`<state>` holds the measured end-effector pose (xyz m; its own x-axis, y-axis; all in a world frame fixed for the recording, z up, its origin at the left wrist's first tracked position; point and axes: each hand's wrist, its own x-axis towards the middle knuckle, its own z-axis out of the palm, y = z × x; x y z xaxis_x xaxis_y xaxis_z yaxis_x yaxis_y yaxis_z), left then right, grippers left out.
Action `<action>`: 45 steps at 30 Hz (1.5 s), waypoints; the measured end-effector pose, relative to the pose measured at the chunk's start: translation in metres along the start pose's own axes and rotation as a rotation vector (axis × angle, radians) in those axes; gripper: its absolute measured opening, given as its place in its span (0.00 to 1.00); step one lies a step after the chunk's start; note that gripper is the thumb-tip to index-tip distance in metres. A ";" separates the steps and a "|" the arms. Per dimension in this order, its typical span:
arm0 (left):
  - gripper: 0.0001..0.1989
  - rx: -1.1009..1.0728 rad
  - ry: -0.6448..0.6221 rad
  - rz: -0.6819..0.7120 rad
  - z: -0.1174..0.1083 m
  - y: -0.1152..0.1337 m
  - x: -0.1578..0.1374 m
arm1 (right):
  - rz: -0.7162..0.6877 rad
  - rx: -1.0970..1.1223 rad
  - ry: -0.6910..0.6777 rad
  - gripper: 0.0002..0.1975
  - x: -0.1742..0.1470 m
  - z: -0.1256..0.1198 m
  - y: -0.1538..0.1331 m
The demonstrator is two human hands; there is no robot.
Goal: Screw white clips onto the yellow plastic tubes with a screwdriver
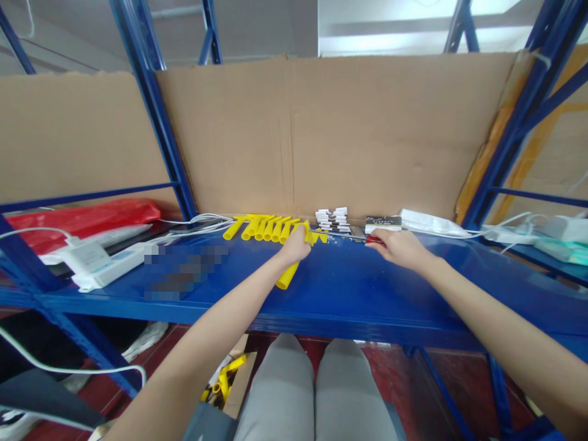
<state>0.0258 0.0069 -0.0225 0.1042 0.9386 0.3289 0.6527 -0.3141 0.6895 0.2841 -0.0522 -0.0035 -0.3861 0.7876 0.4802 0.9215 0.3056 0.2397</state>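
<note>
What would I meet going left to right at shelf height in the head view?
White rectangular power strip, leftmost yellow plastic tube in the row, bare left hand gripping another yellow plastic tube, group of small white pieces, bare right hand gripping a red tool handle, pale-green-and-white packet.

Place: workshop | blue metal shelf (390,288) | cardboard backboard (367,135) | screwdriver (375,241) | row of yellow parts (260,230)

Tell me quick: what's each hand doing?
Left hand: closed, holding a yellow plastic tube-shaped piece.
Right hand: closed, holding a red-handled tool with a thin metal shaft.
</note>
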 end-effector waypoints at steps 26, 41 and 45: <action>0.22 -0.086 -0.091 -0.068 0.006 -0.008 0.005 | 0.034 0.006 -0.024 0.14 -0.013 0.006 0.000; 0.17 -0.049 0.009 -0.005 0.004 -0.005 0.004 | 0.028 0.628 -0.355 0.27 0.012 -0.007 0.015; 0.16 -0.074 0.016 -0.026 0.003 -0.009 0.005 | 0.090 0.684 -0.476 0.27 0.017 -0.017 0.012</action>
<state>0.0233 0.0152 -0.0288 0.0760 0.9443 0.3202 0.5977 -0.3002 0.7434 0.2883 -0.0446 0.0221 -0.3920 0.9195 0.0290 0.8295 0.3669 -0.4210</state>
